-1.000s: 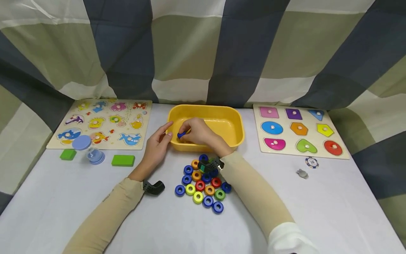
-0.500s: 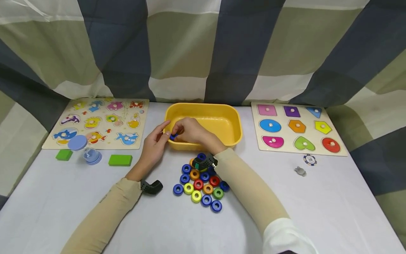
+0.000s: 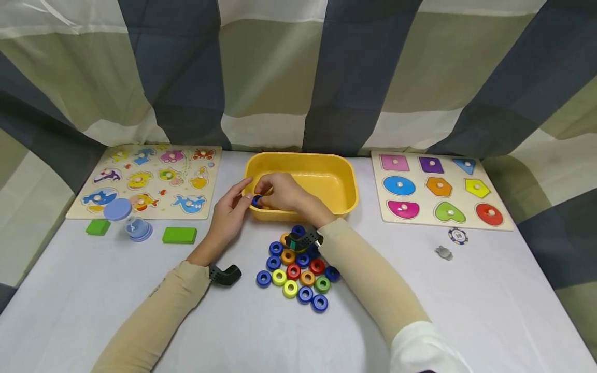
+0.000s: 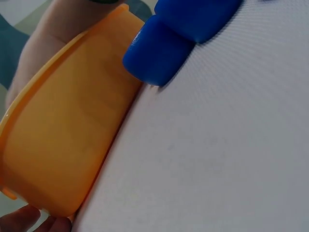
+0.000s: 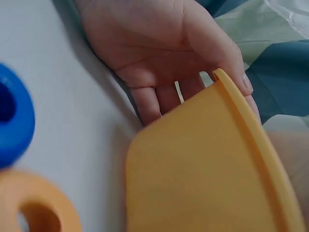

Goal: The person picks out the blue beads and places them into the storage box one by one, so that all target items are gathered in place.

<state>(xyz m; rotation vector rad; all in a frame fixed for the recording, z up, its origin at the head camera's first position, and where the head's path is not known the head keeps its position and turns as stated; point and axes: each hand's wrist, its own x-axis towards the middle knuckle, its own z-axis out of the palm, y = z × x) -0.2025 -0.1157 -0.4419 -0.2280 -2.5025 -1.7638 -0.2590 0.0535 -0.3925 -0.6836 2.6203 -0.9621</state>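
At the near left corner of a yellow plastic tub, my left hand grips the side. In the right wrist view the left hand's thumb lies at the rim, and its fingers are against the outer wall. My right hand reaches into the tub and pinches a small blue ring near the left wall. The wall hides this hand's fingertips from both wrist views. In front of the tub, several loose rings, such as a red ring and a yellow ring, lie under the right wrist.
A wooden animal puzzle lies at the back left, with green blocks and a light-blue-capped toy before it. On the right are a shapes puzzle, a poker chip and a small grey figure. A checked curtain hangs behind.
My right hand has moved left inside the tub with the blue ring, closer to the left wall. My left hand stays at the tub's corner.
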